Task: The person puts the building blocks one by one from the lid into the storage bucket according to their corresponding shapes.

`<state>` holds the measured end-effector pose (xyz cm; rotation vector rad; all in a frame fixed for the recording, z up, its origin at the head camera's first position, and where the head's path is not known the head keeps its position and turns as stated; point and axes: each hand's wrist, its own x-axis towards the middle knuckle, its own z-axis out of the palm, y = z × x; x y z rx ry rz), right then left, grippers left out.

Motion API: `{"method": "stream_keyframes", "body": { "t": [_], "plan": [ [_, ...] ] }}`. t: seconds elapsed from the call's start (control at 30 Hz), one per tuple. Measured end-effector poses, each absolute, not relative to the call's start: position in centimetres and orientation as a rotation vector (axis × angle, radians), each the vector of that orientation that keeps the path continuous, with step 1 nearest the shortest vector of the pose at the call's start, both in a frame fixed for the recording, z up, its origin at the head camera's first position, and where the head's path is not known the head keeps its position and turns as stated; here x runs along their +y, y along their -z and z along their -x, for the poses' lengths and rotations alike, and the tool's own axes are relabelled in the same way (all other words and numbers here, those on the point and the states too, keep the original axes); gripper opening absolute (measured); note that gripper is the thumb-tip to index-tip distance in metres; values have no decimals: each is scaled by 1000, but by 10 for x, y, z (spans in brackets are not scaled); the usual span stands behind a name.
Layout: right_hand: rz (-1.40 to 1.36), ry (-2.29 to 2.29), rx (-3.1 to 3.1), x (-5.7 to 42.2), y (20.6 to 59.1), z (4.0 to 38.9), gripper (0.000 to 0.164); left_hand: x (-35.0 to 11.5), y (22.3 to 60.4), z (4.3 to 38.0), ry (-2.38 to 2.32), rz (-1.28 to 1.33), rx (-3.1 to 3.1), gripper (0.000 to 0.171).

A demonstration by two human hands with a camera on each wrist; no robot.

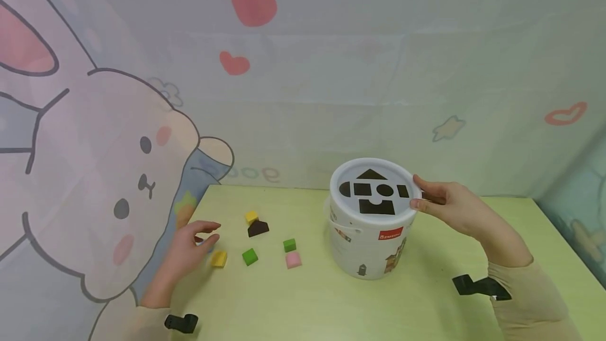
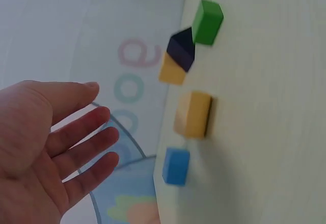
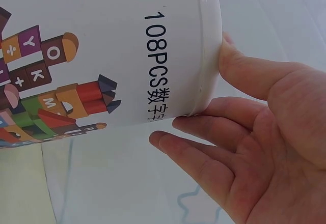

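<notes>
A white block bucket (image 1: 366, 246) stands right of the table's middle, its lid (image 1: 326, 209) cut with dark shaped holes. My right hand (image 1: 450, 207) grips the lid's right rim, thumb on the top edge and fingers against the side (image 3: 249, 147). Over the table's left part hovers my left hand (image 1: 187, 251), fingers loosely bent and holding nothing. Nearest to it are a blue block (image 2: 176, 166), mostly hidden in the head view, and a yellow block (image 1: 219, 259). Further right lie a green block (image 1: 249, 257), another green block (image 1: 289, 245) and a pink block (image 1: 293, 260).
Behind the left hand's blocks, a dark brown block (image 1: 258, 229) touches a small yellow block (image 1: 251, 217). The light green table (image 1: 303, 309) ends at a printed curtain (image 1: 312, 93) along the back and left.
</notes>
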<state>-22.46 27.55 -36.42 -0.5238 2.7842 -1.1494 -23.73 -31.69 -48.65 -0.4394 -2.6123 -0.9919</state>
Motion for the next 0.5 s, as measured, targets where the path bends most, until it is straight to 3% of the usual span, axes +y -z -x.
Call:
{"method": "stream_keyframes", "body": {
  "t": [0.5],
  "plan": [
    [509, 1149, 2783, 276, 366, 225, 77, -359, 499, 241, 1063, 324, -2811, 38]
  ]
}}
